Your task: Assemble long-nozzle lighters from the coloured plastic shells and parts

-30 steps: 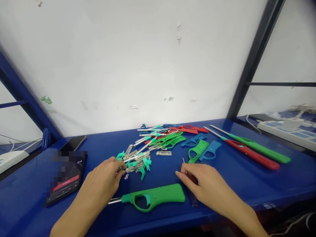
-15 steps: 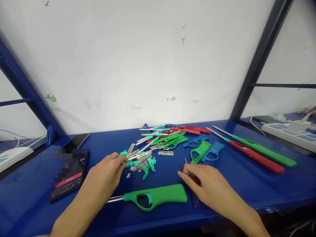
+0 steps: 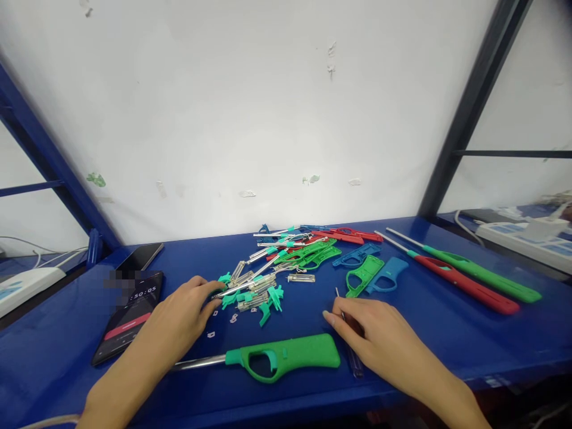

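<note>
Rod (image 3: pixel 356 364) (mostly hidden) lies under right hand (image 3: pixel 379 339); left hand (image 3: pixel 179 322) touches parts (image 3: pixel 250 292); both grips unreadable.

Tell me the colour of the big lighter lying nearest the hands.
Green lighter, shown in the head view.

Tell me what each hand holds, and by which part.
Right hand pinches a thin rod near its middle; left hand touches the parts pile, grip unclear.
</note>
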A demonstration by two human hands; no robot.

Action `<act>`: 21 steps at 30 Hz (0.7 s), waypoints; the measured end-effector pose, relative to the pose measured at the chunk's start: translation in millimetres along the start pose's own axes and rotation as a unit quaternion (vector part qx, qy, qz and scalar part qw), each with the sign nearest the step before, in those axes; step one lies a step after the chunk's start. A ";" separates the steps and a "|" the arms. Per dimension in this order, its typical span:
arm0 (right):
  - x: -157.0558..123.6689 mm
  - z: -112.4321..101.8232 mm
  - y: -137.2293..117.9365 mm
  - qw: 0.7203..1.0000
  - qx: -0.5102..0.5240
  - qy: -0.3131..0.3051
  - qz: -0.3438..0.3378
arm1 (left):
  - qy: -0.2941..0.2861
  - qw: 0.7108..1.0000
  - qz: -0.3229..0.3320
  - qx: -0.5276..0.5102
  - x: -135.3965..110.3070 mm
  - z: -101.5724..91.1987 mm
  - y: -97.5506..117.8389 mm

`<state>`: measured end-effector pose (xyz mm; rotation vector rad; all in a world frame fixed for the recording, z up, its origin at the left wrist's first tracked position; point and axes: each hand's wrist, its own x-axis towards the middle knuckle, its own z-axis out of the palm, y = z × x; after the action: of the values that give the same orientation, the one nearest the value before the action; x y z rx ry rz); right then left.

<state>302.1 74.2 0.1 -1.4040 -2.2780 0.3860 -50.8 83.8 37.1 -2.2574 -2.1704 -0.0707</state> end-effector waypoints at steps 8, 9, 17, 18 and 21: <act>-0.6 -0.1 -0.9 1.000 -0.006 0.005 -0.003 | -0.013 1.000 0.014 -0.002 2.8 -0.3 2.0; -0.7 0.1 -0.7 1.000 -0.006 0.005 -0.004 | -0.014 1.000 0.013 -0.001 2.5 -0.7 2.5; 0.1 0.4 0.1 0.998 0.031 0.050 0.000 | -0.004 1.000 0.005 0.013 -0.6 -2.0 6.2; 0.0 -0.2 -0.1 0.997 0.047 0.065 0.005 | 0.000 1.000 0.004 0.014 -1.6 -3.3 7.1; -1.9 -4.3 0.5 0.989 0.101 0.109 0.022 | 0.019 1.000 -0.006 0.016 -5.9 -8.5 12.4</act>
<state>305.4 72.8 3.2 -1.3263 -1.9757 0.4415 -38.8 77.1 45.8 -2.2067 -2.1509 -0.0769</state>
